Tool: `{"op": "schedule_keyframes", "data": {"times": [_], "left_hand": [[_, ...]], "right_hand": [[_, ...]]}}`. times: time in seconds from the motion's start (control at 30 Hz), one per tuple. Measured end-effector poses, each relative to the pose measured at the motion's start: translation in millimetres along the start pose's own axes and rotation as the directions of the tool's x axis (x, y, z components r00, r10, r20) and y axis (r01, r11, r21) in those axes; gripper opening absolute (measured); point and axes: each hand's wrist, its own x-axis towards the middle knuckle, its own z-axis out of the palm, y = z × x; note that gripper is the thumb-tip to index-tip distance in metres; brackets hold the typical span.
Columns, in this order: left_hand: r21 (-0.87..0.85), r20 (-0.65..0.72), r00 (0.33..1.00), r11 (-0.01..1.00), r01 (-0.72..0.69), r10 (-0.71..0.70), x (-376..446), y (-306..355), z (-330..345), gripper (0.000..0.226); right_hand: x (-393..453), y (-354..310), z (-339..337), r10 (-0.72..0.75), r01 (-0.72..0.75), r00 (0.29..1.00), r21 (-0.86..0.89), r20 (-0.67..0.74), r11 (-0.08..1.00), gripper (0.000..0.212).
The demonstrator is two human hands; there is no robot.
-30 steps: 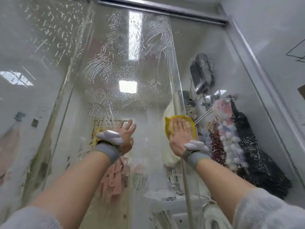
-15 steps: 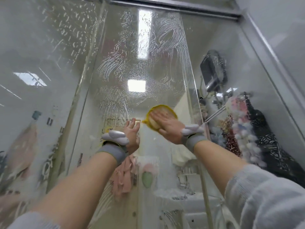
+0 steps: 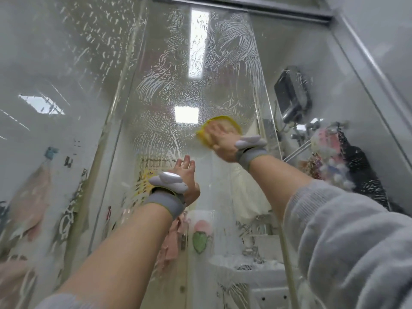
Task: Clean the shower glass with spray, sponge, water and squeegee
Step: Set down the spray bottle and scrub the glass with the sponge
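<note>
The shower glass stands in front of me, streaked with white soap swirls. My right hand lies flat on a yellow sponge and presses it against the glass at mid height. Lower and to the left, my left hand rests on the glass with straight fingers and holds nothing. Both wrists carry grey bands with white devices. No spray bottle or squeegee is in view.
A metal top rail caps the glass and a grey frame post rises at the right. Behind the glass hang a dark water heater, a speckled pouf, dark cloth, pink towels and a white basin.
My right hand slid the sponge from the panel's right edge toward the middle, then a little up and back right. My left hand stayed on the glass. The head tilted upward.
</note>
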Motion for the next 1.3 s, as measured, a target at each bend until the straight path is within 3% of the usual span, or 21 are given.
{"op": "schedule_keyframes", "data": {"times": [0.07, 0.1, 0.17, 0.27, 0.33, 0.4, 0.5, 0.67, 0.73, 0.83, 0.97, 1.03, 1.1, 1.17, 1.2, 1.3], "left_hand": [[-0.022, 0.043, 0.999, 1.000, 0.016, -0.015, 0.8, -2.1, -0.9, 0.065], [-0.038, 0.036, 0.999, 0.999, 0.009, -0.008, 3.2, 1.4, -0.5, 0.067], [-0.024, 0.010, 1.000, 1.000, 0.008, -0.007, 4.4, 0.7, -2.6, 0.069], [-0.004, 0.025, 1.000, 1.000, -0.005, 0.006, 6.6, 6.5, -12.1, 0.067], [0.016, 0.017, 1.000, 1.000, 0.000, -0.001, 9.9, 11.6, -16.1, 0.067], [0.016, 0.008, 1.000, 1.000, 0.008, -0.008, 16.6, 18.5, -14.9, 0.067], [0.022, 0.004, 1.000, 1.000, 0.004, -0.004, 26.0, 18.7, -9.7, 0.067], [0.001, 0.005, 1.000, 1.000, -0.025, 0.025, 7.1, 18.2, 5.1, 0.069], [-0.043, -0.027, 0.998, 0.998, -0.054, 0.053, -11.2, 20.1, 19.2, 0.070], [-0.039, 0.005, 0.992, 0.992, -0.123, 0.123, -72.4, 28.9, 56.1, 0.072], [-0.001, 0.124, 0.975, 0.983, -0.184, 0.182, -147.9, 28.6, 85.1, 0.069], [0.013, 0.122, 0.977, 0.984, -0.176, 0.173, -153.4, 21.3, 87.0, 0.065], [0.027, 0.100, 0.983, 0.987, -0.156, 0.152, -148.2, 16.8, 79.8, 0.064], [0.052, 0.086, 0.985, 0.986, -0.157, 0.152, -144.8, 17.2, 79.9, 0.065], [0.054, 0.096, 0.983, 0.985, -0.163, 0.158, -150.4, 14.6, 84.5, 0.066], [0.049, 0.084, 0.978, 0.979, -0.197, 0.192, -176.8, 10.8, 103.4, 0.068]], "right_hand": [[1.2, -10.0, 3.5, -0.173, 0.170, 0.984, 0.058, 0.043, 0.984, 0.065], [-1.1, 1.9, 2.8, -0.160, 0.157, 0.986, 0.067, 0.037, 0.985, 0.065], [4.7, 33.6, -0.9, 0.033, -0.033, 0.999, 0.052, 0.010, 0.998, 0.063], [-11.5, 92.4, 3.0, 0.381, -0.381, 0.925, 0.006, -0.010, 0.925, 0.061], [-23.5, 108.4, 8.9, 0.446, -0.446, 0.895, -0.010, -0.022, 0.895, 0.061], [-33.1, 108.0, 13.5, 0.376, -0.376, 0.926, -0.011, -0.021, 0.927, 0.063], [-52.3, 94.3, 20.7, 0.131, -0.130, 0.991, 0.053, -0.015, 0.990, 0.067], [-99.3, 73.1, 32.7, 0.191, -0.190, 0.981, 0.118, 0.002, 0.975, 0.068], [-131.2, 49.4, 49.0, 0.045, -0.044, 0.999, 0.098, -0.009, 0.994, 0.071], [-221.3, 1.8, 90.4, -0.260, 0.253, 0.958, 0.070, 0.120, 0.965, 0.082], [-306.9, -18.8, 118.6, -0.432, 0.436, 0.861, 0.050, 0.267, 0.899, 0.087], [-285.2, -5.9, 106.6, -0.346, 0.357, 0.913, -0.014, 0.215, 0.934, 0.077], [-245.0, 3.5, 87.9, -0.032, 0.028, 0.988, 0.028, 0.148, 0.999, 0.066], [-228.7, -3.5, 83.5, 0.135, -0.143, 0.985, 0.067, 0.107, 0.987, 0.070], [-239.2, -17.6, 92.7, 0.124, -0.133, 0.987, 0.088, 0.100, 0.987, 0.072], [-331.6, -59.3, 137.6, -0.185, 0.172, 0.971, 0.098, 0.151, 0.980, 0.074]]}}
